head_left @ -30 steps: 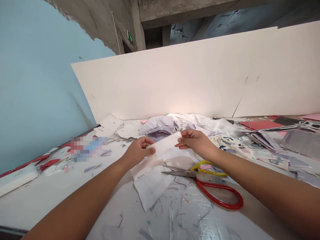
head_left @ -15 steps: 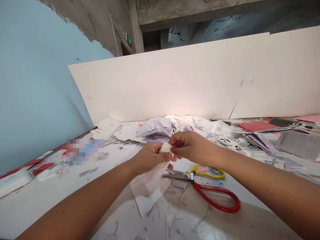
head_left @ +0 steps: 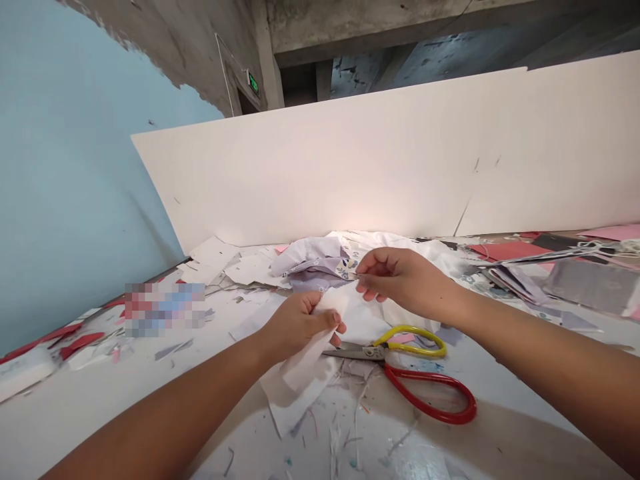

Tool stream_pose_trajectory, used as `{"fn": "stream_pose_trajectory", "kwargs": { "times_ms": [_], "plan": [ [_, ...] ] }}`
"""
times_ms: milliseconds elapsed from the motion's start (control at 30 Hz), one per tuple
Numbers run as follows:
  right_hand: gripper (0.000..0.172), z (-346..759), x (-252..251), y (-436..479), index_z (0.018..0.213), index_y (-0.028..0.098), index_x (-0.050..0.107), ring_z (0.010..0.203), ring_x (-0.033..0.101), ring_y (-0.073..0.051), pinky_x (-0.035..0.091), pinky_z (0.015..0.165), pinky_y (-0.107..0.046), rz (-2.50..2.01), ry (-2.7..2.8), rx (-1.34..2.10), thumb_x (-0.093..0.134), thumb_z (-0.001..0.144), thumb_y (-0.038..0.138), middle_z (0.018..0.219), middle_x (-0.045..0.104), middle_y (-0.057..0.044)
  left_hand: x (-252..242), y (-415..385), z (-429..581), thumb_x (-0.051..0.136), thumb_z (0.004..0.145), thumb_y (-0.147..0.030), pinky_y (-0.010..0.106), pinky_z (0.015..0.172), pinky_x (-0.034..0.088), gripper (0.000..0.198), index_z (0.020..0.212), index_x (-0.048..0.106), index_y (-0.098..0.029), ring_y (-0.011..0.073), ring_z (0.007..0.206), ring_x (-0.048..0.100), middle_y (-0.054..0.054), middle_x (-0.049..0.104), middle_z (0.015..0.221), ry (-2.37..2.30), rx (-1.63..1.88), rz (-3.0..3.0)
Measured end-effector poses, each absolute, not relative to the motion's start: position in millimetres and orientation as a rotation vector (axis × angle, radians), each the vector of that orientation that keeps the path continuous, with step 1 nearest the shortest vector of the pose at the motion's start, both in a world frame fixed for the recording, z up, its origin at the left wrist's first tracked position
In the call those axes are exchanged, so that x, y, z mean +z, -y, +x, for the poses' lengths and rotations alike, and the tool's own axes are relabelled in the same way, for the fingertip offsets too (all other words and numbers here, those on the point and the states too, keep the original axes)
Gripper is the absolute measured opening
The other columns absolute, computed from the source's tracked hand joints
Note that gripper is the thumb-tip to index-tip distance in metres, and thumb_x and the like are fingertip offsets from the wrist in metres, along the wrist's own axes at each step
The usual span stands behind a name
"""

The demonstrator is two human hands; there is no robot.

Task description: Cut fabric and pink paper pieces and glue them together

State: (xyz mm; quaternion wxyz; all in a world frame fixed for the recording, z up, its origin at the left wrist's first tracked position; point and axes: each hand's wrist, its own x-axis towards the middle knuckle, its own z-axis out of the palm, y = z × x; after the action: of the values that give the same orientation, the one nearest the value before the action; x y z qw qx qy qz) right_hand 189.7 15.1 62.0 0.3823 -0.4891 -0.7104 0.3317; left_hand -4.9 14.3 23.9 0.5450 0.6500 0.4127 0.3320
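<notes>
Head camera view: the left hand (head_left: pixel 303 323) is closed in a pinch on a piece of white cloth (head_left: pixel 315 360), thumb on top and the fingers curled behind it. The right hand (head_left: pixel 405 283) has its thumb and index fingertip drawn nearly together by the upper corner of the cloth, the other fingers loosely curled; whether they grip the cloth or a thread of it, I cannot tell. The cloth slants down from the hands toward the middle of the near edge of the tabletop (head_left: pixel 125 380), its lower part reaching the surface.

Just right of the cloth lies a pair of scissors (head_left: pixel 373 352), blades slightly parted and pointing left, the tips beside the cloth. One handle loop is yellow (head_left: pixel 443 347), the other, nearer the near edge, is red (head_left: pixel 467 413). Thread ends and small offcuts are strewn around them.

Beyond the hands, toward the far edge, sits a heap of lavender fabric (head_left: pixel 310 263) with a floral-printed piece (head_left: pixel 347 268) at its right; white scraps (head_left: pixel 250 267) lie to its left. Toward the far right corner are a red sheet (head_left: pixel 510 251), pale cords (head_left: pixel 575 251) and a grey piece (head_left: pixel 593 287). Red scraps (head_left: pixel 83 345) and a pixelated patch lie by the left edge. A white board (head_left: pixel 340 160) stands along the far edge; above it, a green sign (head_left: pixel 253 83) is too small to read.
</notes>
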Motion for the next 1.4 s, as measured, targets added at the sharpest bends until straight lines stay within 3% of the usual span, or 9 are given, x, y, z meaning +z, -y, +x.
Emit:
{"fn": "stream_pose_trajectory", "kwargs": {
  "times_ms": [133,333,533,733,867,1033,1233,1400],
  "plan": [
    [0.011,209,37,-10,0.077,0.02,0.057,0.06,0.056,-0.014,0.044,0.048,-0.021,-1.331,1.893,0.957,0.059,0.068,0.027,0.064,0.058,-0.001,18,-17,-8,0.063,0.066,-0.04,0.022,0.048,0.042,0.026,0.077,0.057,-0.017,0.0136,0.058,0.061,0.004,0.066,0.075,-0.98,0.824,1.507],
    [0.028,197,27,3,0.092,0.02,0.056,0.067,0.054,-0.013,0.043,0.051,-0.021,-1.268,1.859,1.057,0.056,0.072,0.04,0.079,0.057,-0.003,18,-12,4,0.062,0.066,-0.039,0.022,0.048,0.042,0.025,0.077,0.059,-0.017,0.0119,0.052,0.058,0.004,0.065,0.069,-0.934,0.776,1.531],
    [0.015,185,34,-3,0.07,0.019,0.052,0.057,0.052,-0.009,0.042,0.049,-0.019,-1.194,1.854,1.201,0.056,0.073,0.033,0.064,0.056,0.002,20,-7,12,0.063,0.064,-0.038,0.027,0.059,0.046,0.022,0.075,0.059,-0.019,0.0139,0.056,0.059,0.002,0.063,0.07,-0.879,0.684,1.599],
    [0.011,195,29,-12,0.072,0.02,0.047,0.058,0.059,-0.011,0.045,0.049,-0.02,-1.183,1.755,1.116,0.051,0.076,0.029,0.064,0.059,0.001,21,-18,-7,0.059,0.066,-0.041,0.022,0.048,0.04,0.023,0.075,0.057,-0.02,0.0139,0.054,0.057,0.001,0.064,0.065,-0.99,0.575,1.677],
    [0.015,202,25,-20,0.077,0.021,0.04,0.056,0.061,-0.013,0.048,0.05,-0.022,-1.116,1.616,1.181,0.051,0.078,0.032,0.056,0.06,0.001,20,-26,-22,0.056,0.071,-0.035,0.021,0.052,0.038,0.017,0.076,0.056,-0.018,0.0124,0.058,0.057,0.001,0.064,0.063,-1.079,0.71,1.711],
    [0.023,202,12,-20,0.084,0.022,0.037,0.054,0.062,-0.014,0.049,0.053,-0.026,-1.148,1.573,1.154,0.049,0.079,0.042,0.062,0.066,0.0,14,-26,-25,0.054,0.072,-0.032,0.022,0.055,0.038,0.016,0.08,0.054,-0.018,0.0127,0.063,0.06,-0.001,0.058,0.068,-1.166,0.926,1.627],
    [0.026,192,7,-13,0.081,0.023,0.033,0.052,0.061,-0.011,0.049,0.054,-0.024,-1.082,1.487,1.189,0.05,0.078,0.042,0.062,0.064,0.004,6,-27,-24,0.061,0.068,-0.034,0.022,0.054,0.038,0.03,0.091,0.05,-0.019,0.0114,0.063,0.059,0.0,0.057,0.076,-1.056,0.959,1.445],
    [0.028,191,7,-11,0.082,0.023,0.033,0.051,0.061,-0.011,0.048,0.053,-0.023,-1.134,1.481,1.16,0.05,0.077,0.045,0.064,0.064,0.004,3,-28,-26,0.063,0.066,-0.031,0.02,0.053,0.036,0.021,0.075,0.049,-0.018,0.01,0.062,0.057,-0.004,0.049,0.065,-1.096,1.037,1.398]
  ]
}}
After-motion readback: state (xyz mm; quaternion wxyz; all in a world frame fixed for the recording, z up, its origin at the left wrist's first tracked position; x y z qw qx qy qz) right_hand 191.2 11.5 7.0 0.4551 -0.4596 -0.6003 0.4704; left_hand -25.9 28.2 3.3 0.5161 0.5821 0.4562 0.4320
